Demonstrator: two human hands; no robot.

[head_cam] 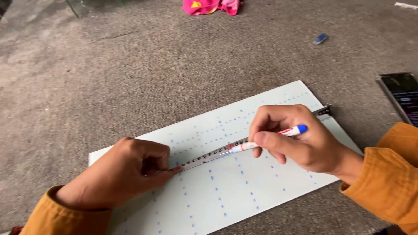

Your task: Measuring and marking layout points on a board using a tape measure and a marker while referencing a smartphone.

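Dots already cover most of the white sheet mid-frame on the floor, left hand pinching the tape flat while right hand grips a pen at its edge, so probably a few marks left.

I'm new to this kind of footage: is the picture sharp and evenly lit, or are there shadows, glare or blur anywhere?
Head view: soft, even daylight with no hard shadows, only a faint shade under the left hand and right hand; the white board looks bright but shows no glare; the pen and tape measure are fairly sharp; the far floor is slightly soft; the phone screen reflects a little.
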